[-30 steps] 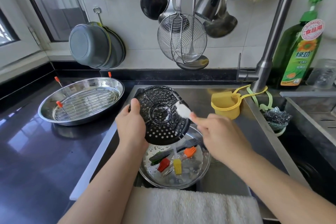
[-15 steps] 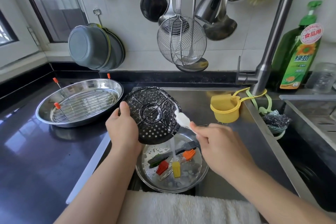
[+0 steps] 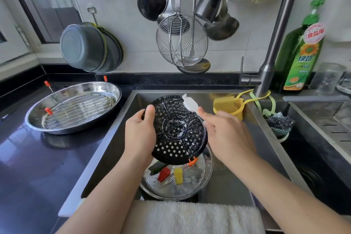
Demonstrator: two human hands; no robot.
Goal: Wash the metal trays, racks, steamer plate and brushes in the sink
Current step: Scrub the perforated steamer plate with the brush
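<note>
The black perforated steamer plate (image 3: pixel 177 129) is held tilted over the sink (image 3: pixel 121 129), above a soapy round tray (image 3: pixel 206 178) where the coloured brushes (image 3: pixel 171 174) lie. The left hand (image 3: pixel 139 135) grips its left rim, thumb curled over the top face. The right hand (image 3: pixel 226 135) pinches a white brush (image 3: pixel 190 103), whose head touches the plate's upper edge. To scrub well, I'd say work the bristles across the holes and central ridges, turning the plate bit by bit. On the counter, well apart, another tray (image 3: pixel 73 106) holds a wire rack (image 3: pixel 76 110).
</note>
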